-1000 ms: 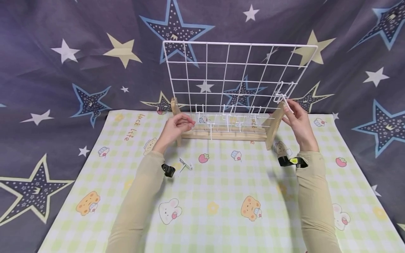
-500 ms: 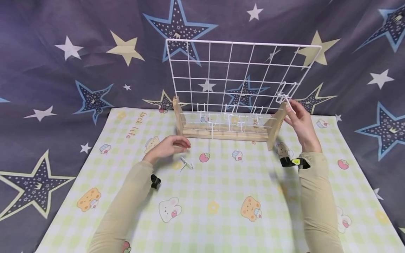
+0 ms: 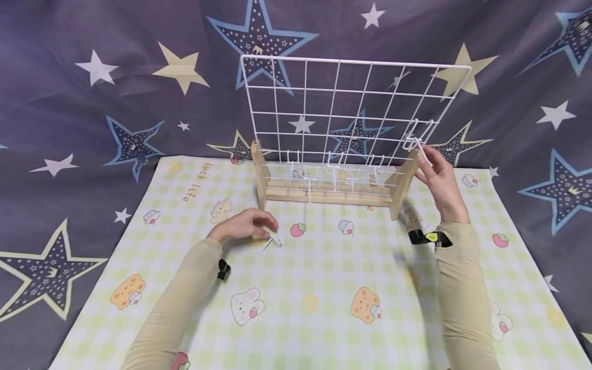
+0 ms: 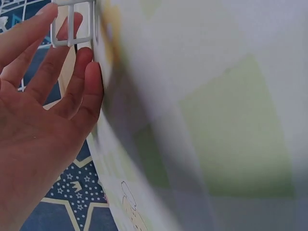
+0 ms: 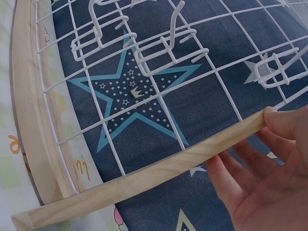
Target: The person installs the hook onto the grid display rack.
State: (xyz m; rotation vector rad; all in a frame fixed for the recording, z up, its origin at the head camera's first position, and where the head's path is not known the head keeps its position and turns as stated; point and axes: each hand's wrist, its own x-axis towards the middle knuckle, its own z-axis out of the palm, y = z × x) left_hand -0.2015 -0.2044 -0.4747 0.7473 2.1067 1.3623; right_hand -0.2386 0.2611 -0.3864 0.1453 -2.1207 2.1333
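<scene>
My left hand reaches down to a loose white wire hook on the tablecloth, left of centre. Up close in the left wrist view, thumb and index finger pinch the wire frame of that hook, the other fingers loosely bent beside it. My right hand grips the upper end of the rack's right wooden side piece, thumb on one side and fingers on the other. White wire grid rises tilted from this wooden stand, with several white hooks hung on its lower and right parts.
The wooden base bar of the rack lies across the back of the table. A green-and-white checked cloth covers the tabletop. Behind stands a dark curtain with stars.
My left hand has come away from the rack's lower left, moving down toward me to the loose hook. The right hand keeps its hold on the side piece.
</scene>
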